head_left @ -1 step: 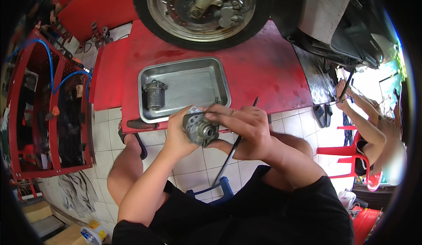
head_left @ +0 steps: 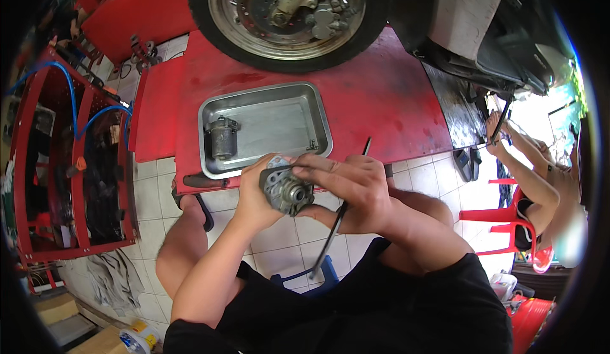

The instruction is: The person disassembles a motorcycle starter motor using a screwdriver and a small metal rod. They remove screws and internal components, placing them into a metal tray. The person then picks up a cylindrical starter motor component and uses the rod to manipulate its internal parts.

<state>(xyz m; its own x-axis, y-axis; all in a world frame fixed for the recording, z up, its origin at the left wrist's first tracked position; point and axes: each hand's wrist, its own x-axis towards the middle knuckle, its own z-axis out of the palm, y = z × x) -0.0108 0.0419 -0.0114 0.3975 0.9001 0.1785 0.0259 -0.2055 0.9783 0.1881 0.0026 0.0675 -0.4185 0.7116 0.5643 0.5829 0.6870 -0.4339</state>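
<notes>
My left hand [head_left: 254, 193] is wrapped round a grey cast-metal housing [head_left: 274, 185] with holes in its flange and a round hub, held over the near edge of a red platform. My right hand [head_left: 359, 192] is closed round a long thin dark rod [head_left: 332, 236], which slants from above the knuckles down toward my lap. Its outstretched fingertips touch the housing's upper right side, while the thumb lies below the hub. Past my hands, a steel tray [head_left: 267, 91] holds a cylindrical metal motor [head_left: 223, 139] at its left and a few small metal pieces [head_left: 312, 145] at its right.
The red platform [head_left: 381, 109] carries the tray and a motorcycle wheel [head_left: 289, 52]. A dark-handled tool [head_left: 202, 180] lies along its near edge. A red shelf rack [head_left: 79, 182] stands left. At right, another person's arms [head_left: 530, 170] reach out near a red chair [head_left: 492, 215].
The rod has tilted slightly in my right hand, its lower end shifting a little. The view has moved slightly; both hands keep their hold.
</notes>
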